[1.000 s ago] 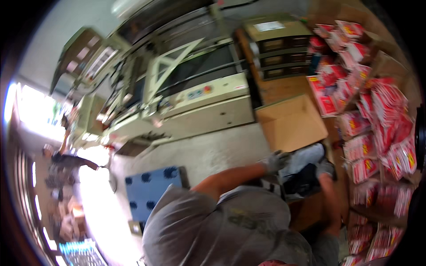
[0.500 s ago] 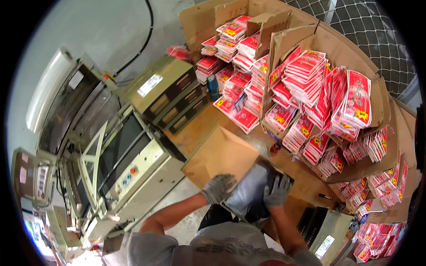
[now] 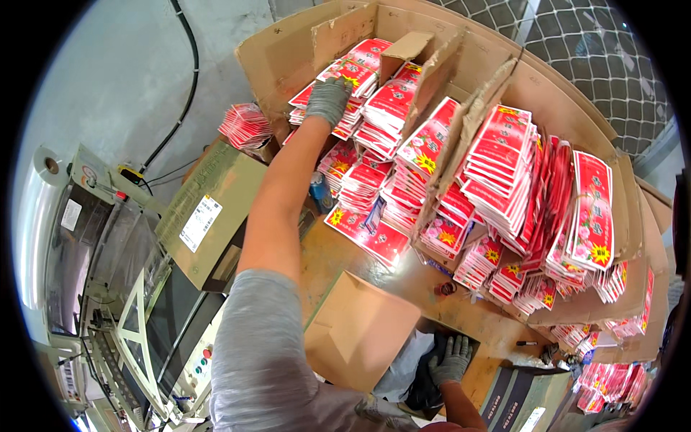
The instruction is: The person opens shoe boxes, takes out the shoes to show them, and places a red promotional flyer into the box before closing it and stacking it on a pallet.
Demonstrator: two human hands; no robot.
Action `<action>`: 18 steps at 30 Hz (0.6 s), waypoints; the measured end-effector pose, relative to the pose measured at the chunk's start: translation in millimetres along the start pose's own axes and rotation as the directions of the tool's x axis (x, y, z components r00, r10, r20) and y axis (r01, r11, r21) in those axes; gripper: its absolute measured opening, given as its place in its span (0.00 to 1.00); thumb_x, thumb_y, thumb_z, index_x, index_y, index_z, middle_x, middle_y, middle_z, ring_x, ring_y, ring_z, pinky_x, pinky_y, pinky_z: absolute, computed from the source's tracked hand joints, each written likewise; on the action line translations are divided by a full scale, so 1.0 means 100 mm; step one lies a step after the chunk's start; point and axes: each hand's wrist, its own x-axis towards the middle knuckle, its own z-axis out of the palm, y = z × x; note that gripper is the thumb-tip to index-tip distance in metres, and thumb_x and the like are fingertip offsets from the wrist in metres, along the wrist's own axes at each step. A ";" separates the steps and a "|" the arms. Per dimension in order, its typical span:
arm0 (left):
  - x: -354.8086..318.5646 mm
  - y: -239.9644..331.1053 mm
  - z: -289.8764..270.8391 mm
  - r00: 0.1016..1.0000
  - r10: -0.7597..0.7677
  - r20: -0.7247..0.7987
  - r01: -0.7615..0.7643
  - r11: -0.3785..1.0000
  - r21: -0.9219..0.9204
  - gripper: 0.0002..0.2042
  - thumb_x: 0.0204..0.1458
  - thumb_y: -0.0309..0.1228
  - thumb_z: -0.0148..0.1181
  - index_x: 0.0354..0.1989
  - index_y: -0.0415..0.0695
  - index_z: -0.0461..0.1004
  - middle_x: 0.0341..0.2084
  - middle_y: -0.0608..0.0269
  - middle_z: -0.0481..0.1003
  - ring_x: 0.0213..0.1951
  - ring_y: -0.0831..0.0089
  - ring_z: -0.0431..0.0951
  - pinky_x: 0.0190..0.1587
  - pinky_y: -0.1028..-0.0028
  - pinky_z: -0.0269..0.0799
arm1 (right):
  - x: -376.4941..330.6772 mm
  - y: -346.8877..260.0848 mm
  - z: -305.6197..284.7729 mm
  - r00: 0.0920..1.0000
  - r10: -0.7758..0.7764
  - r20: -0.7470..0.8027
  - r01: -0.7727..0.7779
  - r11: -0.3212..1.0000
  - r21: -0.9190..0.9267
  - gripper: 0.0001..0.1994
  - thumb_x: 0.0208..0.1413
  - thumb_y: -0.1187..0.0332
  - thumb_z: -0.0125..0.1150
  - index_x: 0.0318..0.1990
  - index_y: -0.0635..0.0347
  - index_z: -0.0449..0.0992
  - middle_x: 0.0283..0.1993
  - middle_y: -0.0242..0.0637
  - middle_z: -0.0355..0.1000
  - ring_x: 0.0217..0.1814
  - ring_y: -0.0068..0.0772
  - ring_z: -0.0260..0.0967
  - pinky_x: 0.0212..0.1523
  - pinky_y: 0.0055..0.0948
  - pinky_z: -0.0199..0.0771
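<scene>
Stretched far forward, my left hand (image 3: 329, 101) in a grey glove has its fingers closed at the near edge of a stack of red printed packets (image 3: 358, 66), in the left part of a cardboard divider. Close to me stands an open shoebox-like box (image 3: 362, 327) with its tan inner lid face showing. Inside it lie a pale wrapping sheet (image 3: 404, 371) and a black item (image 3: 426, 376), whose kind I cannot make out. My gloved right hand (image 3: 452, 358) rests on the box's right side, fingers spread, beside the black item.
Cardboard partitions (image 3: 468, 108) hold many more red packets. A closed olive box (image 3: 209, 209) sits at left beside a blue can (image 3: 320, 191). A sealing machine (image 3: 144, 324) stands further left. Dark boxes (image 3: 522, 396) and a black marker (image 3: 527, 343) are at right.
My left hand has left the open box and reached forward to the packet stack. My right hand stays at the box. The view has shifted forward and left.
</scene>
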 end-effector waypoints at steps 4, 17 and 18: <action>0.33 -0.07 0.26 0.998 0.051 0.042 -0.053 0.997 0.049 0.13 0.60 0.30 0.52 0.51 0.48 0.78 0.47 0.56 0.80 0.51 0.57 0.80 0.49 0.56 0.77 | 0.03 0.01 0.08 1.000 0.010 -0.028 -0.010 1.000 0.001 0.44 0.45 0.49 0.56 0.71 0.64 0.61 0.77 0.61 0.49 0.82 0.62 0.36 0.78 0.63 0.28; -0.14 -0.81 -0.39 0.937 0.233 0.262 -0.190 0.965 -0.179 0.10 0.56 0.27 0.52 0.43 0.44 0.77 0.43 0.53 0.79 0.50 0.54 0.78 0.55 0.58 0.72 | 0.07 0.06 0.13 1.000 0.030 0.005 -0.030 1.000 -0.004 0.45 0.46 0.47 0.54 0.71 0.65 0.62 0.77 0.58 0.49 0.83 0.59 0.34 0.79 0.60 0.22; -0.20 -0.84 -0.43 0.917 0.231 0.325 -0.157 0.959 -0.237 0.09 0.57 0.28 0.51 0.43 0.43 0.76 0.43 0.52 0.78 0.50 0.53 0.77 0.55 0.58 0.72 | 0.07 0.03 0.10 0.999 0.016 -0.037 -0.017 0.999 -0.030 0.43 0.46 0.49 0.55 0.69 0.65 0.63 0.75 0.58 0.52 0.81 0.60 0.38 0.78 0.60 0.27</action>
